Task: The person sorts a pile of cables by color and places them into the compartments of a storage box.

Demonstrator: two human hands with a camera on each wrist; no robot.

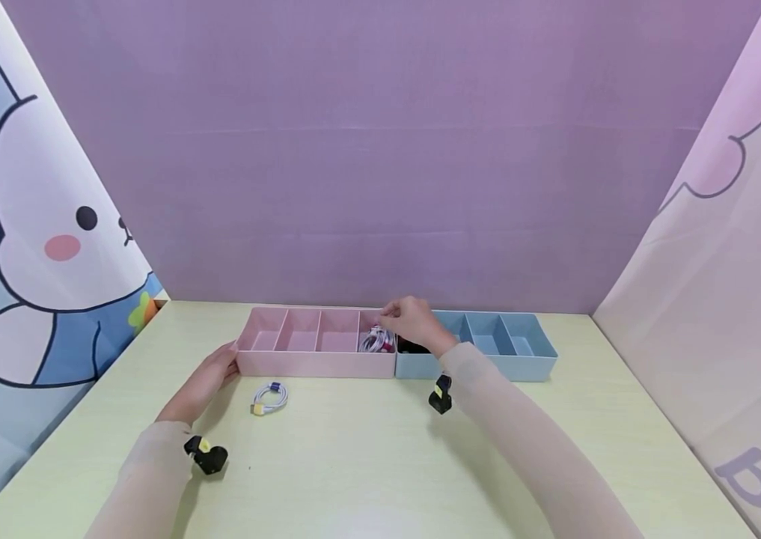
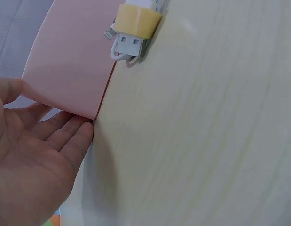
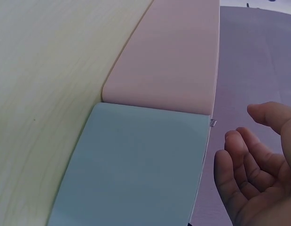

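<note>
My left hand (image 1: 214,368) rests against the left end of a pink divided box (image 1: 316,364). In the left wrist view its fairly straight fingers (image 2: 65,134) touch the end wall, with the thumb by the rim. My right hand (image 1: 415,322) hovers over the pink box's rightmost compartment, where a bundled white cable (image 1: 377,340) lies. Between its loosely bent fingers (image 3: 230,176) and thumb, the right wrist view shows nothing held. Near the left hand, a coiled white cable (image 1: 271,399) with a yellow band (image 2: 138,21) lies on the table before the pink box.
A blue divided box (image 1: 521,368) stands end to end with the pink one, a dark item (image 1: 411,346) in its leftmost compartment. Behind both rises a purple backdrop (image 1: 380,157). Printed curtains flank the pale table (image 1: 353,457).
</note>
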